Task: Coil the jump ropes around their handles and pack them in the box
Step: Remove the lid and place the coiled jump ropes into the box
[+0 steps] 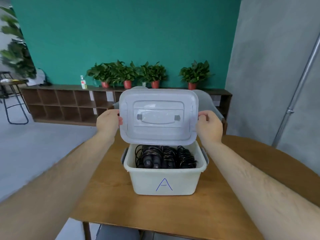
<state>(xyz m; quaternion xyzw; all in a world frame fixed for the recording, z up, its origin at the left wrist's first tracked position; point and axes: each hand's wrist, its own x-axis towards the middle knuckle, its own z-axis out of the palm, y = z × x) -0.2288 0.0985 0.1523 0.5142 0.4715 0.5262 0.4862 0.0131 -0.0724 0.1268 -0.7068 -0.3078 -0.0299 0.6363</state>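
A white plastic box (164,182) marked with a blue letter A stands on the wooden table. Inside it lie several black jump ropes (164,156), coiled around their handles. I hold the translucent white lid (158,116) tilted up above the back of the box, its underside and carry handle facing me. My left hand (108,121) grips the lid's left edge. My right hand (209,125) grips its right edge. The lid's lower edge hides the back of the box.
The round wooden table (173,213) carries only the box. Grey chairs (206,99) stand behind the table. A low wooden shelf (69,103) with potted plants (128,73) runs along the teal wall. A stool (12,101) stands far left.
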